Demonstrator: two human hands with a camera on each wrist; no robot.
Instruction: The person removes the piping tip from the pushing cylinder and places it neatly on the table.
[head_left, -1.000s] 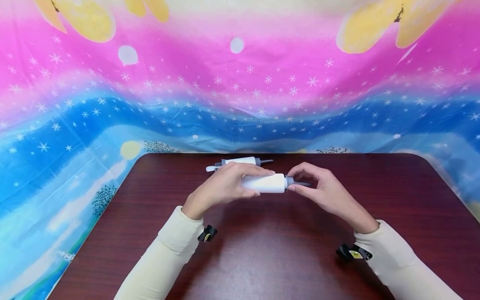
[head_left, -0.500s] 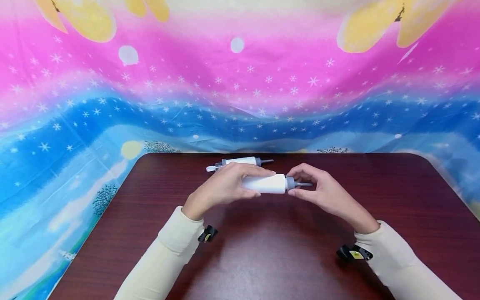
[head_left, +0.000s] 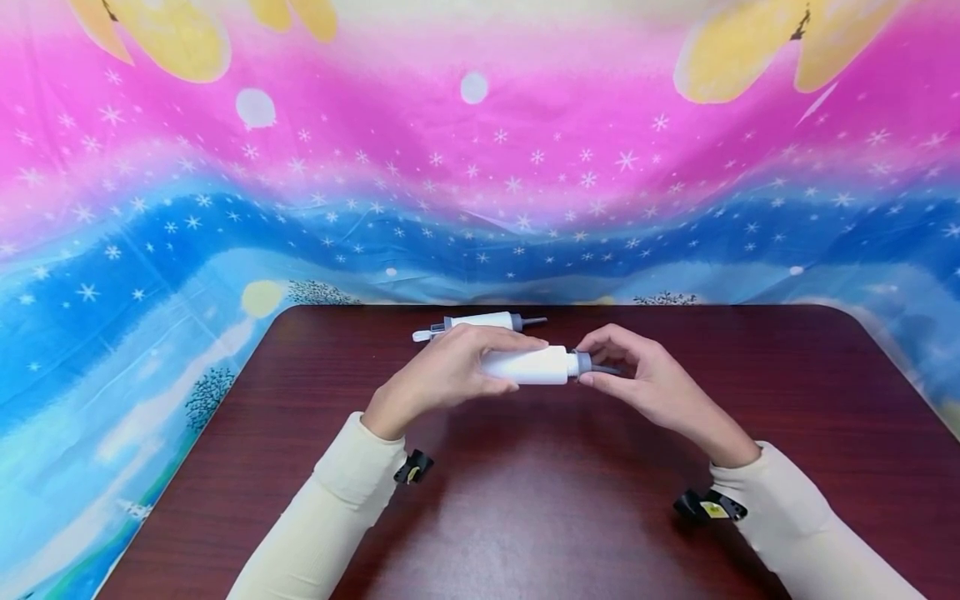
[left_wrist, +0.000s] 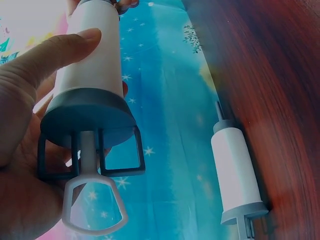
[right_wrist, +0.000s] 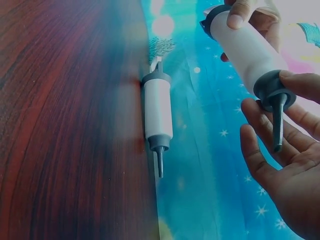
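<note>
My left hand (head_left: pixel 438 371) grips the white barrel of a large syringe (head_left: pixel 531 367), held sideways above the table. In the left wrist view, its grey flange (left_wrist: pixel 87 112) has two rectangular finger loops, and a pale ring handle (left_wrist: pixel 95 205) ends the plunger. My right hand (head_left: pixel 648 379) pinches the grey nozzle cap (head_left: pixel 582 362) at the other end between thumb and fingers. A white neck (head_left: pixel 572 364) shows between barrel and cap. From the cap sticks a thin grey nozzle tube (right_wrist: pixel 278 127), pointing to the right in the head view.
A second, matching syringe (head_left: pixel 483 321) lies near the far edge of the dark reddish-brown table (head_left: pixel 495 533), just behind the left hand. Beyond that edge hangs a pink and blue patterned cloth (head_left: pixel 420 158). Black wrist cameras (head_left: pixel 708 506) sit at both cuffs.
The right fingers have moved the grey cap slightly to the right, away from the barrel, so more of the white neck shows. The left hand has barely moved.
</note>
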